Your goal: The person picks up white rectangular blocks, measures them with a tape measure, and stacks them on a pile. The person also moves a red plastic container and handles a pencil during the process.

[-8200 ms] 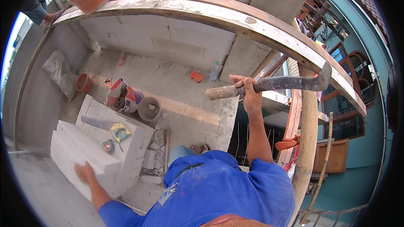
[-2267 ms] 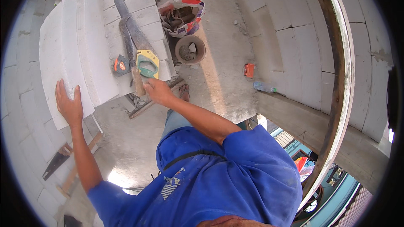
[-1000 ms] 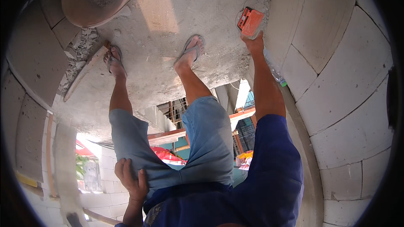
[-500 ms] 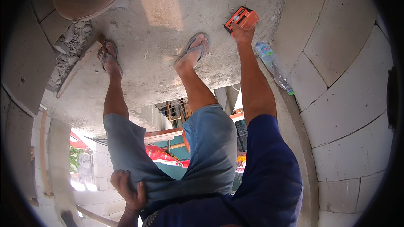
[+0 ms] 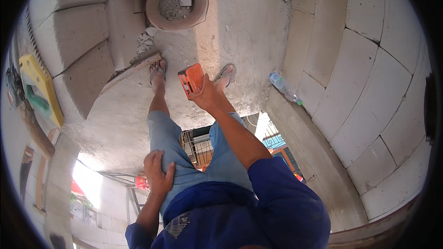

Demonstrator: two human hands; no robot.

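My right hand (image 5: 208,97) is closed on a boxy orange-and-black device (image 5: 195,77), its exact kind unclear. It is held up in front of me, over the floor between my sandalled feet. My left hand (image 5: 158,175) lies on my left thigh with its fingers loosely spread and nothing in it. To the right of the device, a clear plastic bottle (image 5: 288,90) with a green cap lies on its side by the block wall.
A round tub (image 5: 152,11) with grey rubble and a white chunk stands ahead. A wooden strip (image 5: 131,71) lies by my left foot. Pale blocks (image 5: 83,27) and a saw with a yellow handle (image 5: 54,103) are at left. A block wall (image 5: 341,83) runs along the right.
My right hand has brought the orange device up from the floor near the bottle and leftward. I have straightened up, and the view has shifted. My left hand stays on my thigh.
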